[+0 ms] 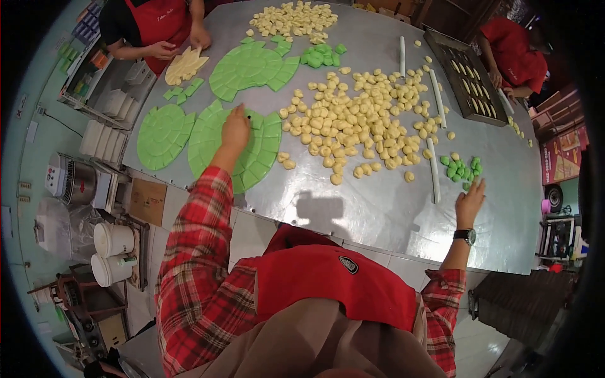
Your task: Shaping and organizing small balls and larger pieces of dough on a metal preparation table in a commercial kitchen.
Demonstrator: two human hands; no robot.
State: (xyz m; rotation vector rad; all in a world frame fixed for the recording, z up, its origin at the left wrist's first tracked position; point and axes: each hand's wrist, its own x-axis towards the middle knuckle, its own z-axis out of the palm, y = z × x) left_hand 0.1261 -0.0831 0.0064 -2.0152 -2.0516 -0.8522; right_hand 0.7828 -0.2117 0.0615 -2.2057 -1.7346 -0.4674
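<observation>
My left hand [236, 133] is over a large scored green dough round [263, 148], its fingers curled together at the far part. What they hold, if anything, is hidden beneath them. My right hand [470, 203] is open, fingers stretched toward a small group of green dough balls [455, 170] at the right and nearly touching the nearest ones. Between my hands lies a broad spread of yellow dough balls [359, 120]. Another scored green round [165, 135] lies to the left, and a larger one [249, 68] lies farther back.
White rods [433, 170] lie on the metal table [353, 208] near the right. A dark tray [463, 75] holds rows of yellow pieces. Co-workers in red stand far left, by a yellow dough sheet [184, 68], and far right. Green lumps [320, 55] and yellow pieces [293, 20] lie at the back.
</observation>
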